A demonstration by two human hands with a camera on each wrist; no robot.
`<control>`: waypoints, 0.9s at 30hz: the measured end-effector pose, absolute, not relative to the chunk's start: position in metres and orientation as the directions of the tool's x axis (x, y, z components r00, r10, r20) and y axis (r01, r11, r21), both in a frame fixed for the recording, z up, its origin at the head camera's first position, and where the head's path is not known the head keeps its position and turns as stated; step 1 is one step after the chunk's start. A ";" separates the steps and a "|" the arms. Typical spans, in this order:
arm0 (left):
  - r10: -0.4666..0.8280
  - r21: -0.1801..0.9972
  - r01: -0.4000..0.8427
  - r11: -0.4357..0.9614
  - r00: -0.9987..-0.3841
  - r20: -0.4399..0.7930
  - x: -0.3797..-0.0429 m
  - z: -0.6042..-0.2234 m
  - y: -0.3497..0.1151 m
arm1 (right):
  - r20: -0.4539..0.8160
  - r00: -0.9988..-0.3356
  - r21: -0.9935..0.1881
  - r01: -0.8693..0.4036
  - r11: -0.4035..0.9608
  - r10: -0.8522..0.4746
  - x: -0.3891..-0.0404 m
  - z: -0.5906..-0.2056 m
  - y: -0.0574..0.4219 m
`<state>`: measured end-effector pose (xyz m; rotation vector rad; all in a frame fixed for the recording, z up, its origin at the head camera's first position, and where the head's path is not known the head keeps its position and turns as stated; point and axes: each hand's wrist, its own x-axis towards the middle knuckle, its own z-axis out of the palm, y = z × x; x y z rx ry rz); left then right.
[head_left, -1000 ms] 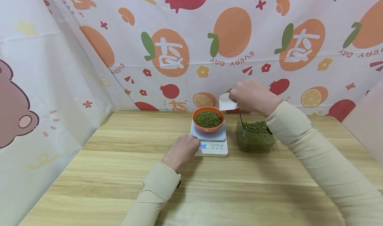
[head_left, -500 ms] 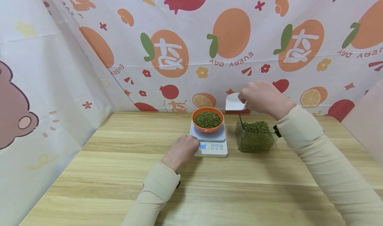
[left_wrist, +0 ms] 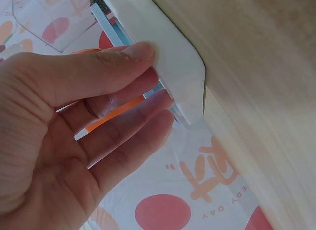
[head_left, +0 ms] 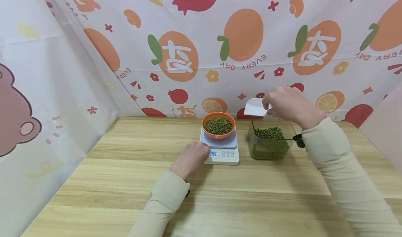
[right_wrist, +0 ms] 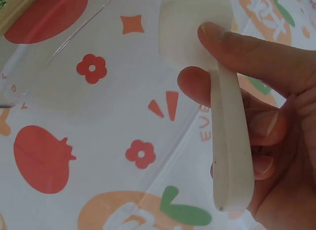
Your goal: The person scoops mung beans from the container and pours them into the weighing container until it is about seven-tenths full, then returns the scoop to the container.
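My right hand (head_left: pixel 287 104) grips the handle of a white scoop (head_left: pixel 255 107), held above the far left part of a clear container (head_left: pixel 268 150) of mung beans. In the right wrist view, my thumb and fingers close around the handle of the scoop (right_wrist: pixel 229 141). An orange bowl (head_left: pixel 218 136) heaped with mung beans (head_left: pixel 218 125) sits on a kitchen scale (head_left: pixel 227 159) with lit blue digits. My left hand (head_left: pixel 192 157) is at the scale's front left corner, partly covering the display. The left wrist view shows its thumb and fingertips against the white scale (left_wrist: pixel 173 57), fingers gently bent.
The container stands close to the right of the scale. Behind the wooden table (head_left: pixel 125 195) hangs a fruit-print curtain (head_left: pixel 204 55), close to the bowl and the scoop. Another curtain (head_left: pixel 72 73) borders the left side.
My right hand has moved right with the scoop, away from the bowl and over the container. The left hand, scale and bowl have stayed put.
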<state>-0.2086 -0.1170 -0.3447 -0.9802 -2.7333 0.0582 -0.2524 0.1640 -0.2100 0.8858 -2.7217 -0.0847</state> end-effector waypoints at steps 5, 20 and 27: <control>0.628 -0.109 0.620 0.777 -0.750 0.208 -0.208 -0.344 -0.118 | 0.237 -0.790 0.101 -0.560 0.823 -0.566 -0.249 -0.213 0.172; 0.632 -0.098 0.627 0.773 -0.746 0.211 -0.209 -0.343 -0.118 | 0.258 -0.793 0.047 -0.560 0.827 -0.552 -0.241 -0.227 0.192; 0.630 -0.098 0.624 0.775 -0.749 0.205 -0.210 -0.345 -0.117 | 0.273 -0.788 0.039 -0.564 0.825 -0.552 -0.241 -0.236 0.201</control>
